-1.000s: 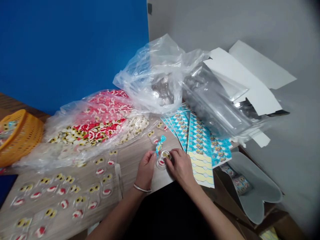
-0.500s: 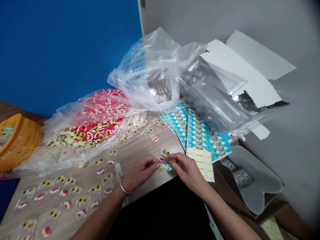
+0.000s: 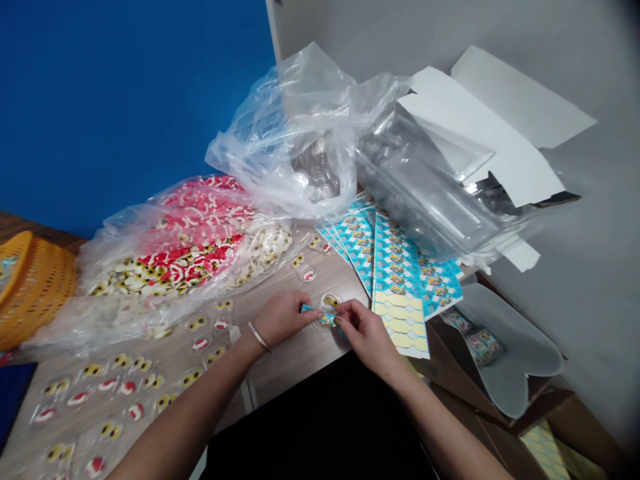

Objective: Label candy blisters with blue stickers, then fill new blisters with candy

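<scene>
**Hands hold a blue label at a clear packet**
Head view: the left hand (image 3: 283, 319) and right hand (image 3: 367, 333) pinch the blue label (image 3: 320, 317) between them, their fingers (image 3: 346, 312) closed on its ends. The clear packet (image 3: 330, 301) lies just behind the fingers on the bench (image 3: 295, 357), with printed sheets (image 3: 395, 267) just to their right.

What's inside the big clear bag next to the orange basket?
The clear plastic bag holds heaped small packets showing yellow eyes and red mouths; lower packets are covered by the pile and cannot be seen.
</scene>
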{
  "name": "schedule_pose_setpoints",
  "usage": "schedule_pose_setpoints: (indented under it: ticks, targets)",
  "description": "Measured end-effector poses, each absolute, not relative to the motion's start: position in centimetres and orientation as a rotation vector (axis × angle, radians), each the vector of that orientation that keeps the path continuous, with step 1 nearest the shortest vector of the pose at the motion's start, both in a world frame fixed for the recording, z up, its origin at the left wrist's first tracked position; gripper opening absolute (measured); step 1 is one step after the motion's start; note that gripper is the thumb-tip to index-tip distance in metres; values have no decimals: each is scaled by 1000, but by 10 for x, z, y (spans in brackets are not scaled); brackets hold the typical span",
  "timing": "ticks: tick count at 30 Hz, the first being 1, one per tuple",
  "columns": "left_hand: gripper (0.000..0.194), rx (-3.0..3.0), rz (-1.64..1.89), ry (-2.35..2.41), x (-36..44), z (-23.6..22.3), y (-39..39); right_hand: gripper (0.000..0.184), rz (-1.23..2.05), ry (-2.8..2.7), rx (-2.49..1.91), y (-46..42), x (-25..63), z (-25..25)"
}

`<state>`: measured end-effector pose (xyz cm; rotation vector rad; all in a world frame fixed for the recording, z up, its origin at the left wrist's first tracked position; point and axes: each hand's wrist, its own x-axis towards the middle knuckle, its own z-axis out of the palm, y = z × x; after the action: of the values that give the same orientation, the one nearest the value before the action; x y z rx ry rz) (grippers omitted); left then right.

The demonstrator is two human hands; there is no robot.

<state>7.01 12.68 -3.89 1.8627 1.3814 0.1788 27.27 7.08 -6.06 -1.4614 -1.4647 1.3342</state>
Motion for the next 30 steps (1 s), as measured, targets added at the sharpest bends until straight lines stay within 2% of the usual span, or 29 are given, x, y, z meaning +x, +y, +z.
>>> schedule_pose_setpoints:
  ticks: [4, 9, 19, 22, 26, 30]
  targets:
    - [41, 1946, 36, 1463, 77, -49, 147, 7, 1212, -1564, -1555, 89, 275, -67]
    - [37, 1921, -6, 1471, 81, -59, 159, 7, 1153, -1645, -1638, 101, 276, -70]
    - [37, 1971, -130, 1504, 84, -68, 163, 28, 1085, -1853, -1726, 105, 274, -85]
    - [39, 1995, -177, 1528, 87, -67, 165, 26, 1027, -1980, -1768, 108, 273, -84]
    - [42, 1924, -73, 1606, 86, -60, 150, 25, 1052, -2134, -1719, 104, 270, -73]
    - [45, 1805, 129, 1834, 71, -51, 100, 26, 1144, -2274, -1570, 84, 254, -65]
